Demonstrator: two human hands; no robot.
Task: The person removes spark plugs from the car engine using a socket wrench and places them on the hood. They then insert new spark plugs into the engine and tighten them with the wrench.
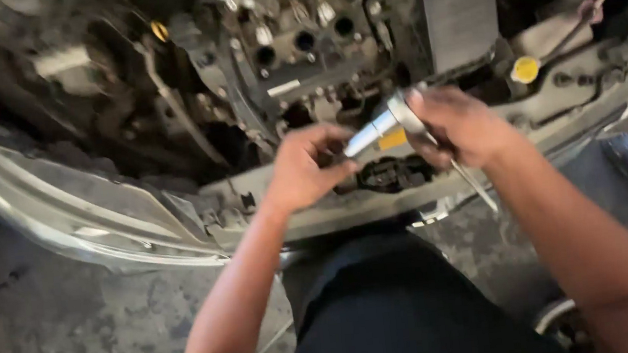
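Both hands hold a shiny metal socket tool [380, 125] above the front edge of the open engine bay [302, 55]. The right hand [461, 125] grips its handle end; the left hand [304, 168] pinches the socket tip. The tool has not reached the engine yet, so that work looks not begun.

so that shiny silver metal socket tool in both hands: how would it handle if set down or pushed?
The shiny silver metal socket tool looks like solid steel, so probably rigid and heavy for its size. Its round barrel would likely roll on a flat surface. The polished finish may be slippery; the left hand pinches one end and the right hand wraps the other.
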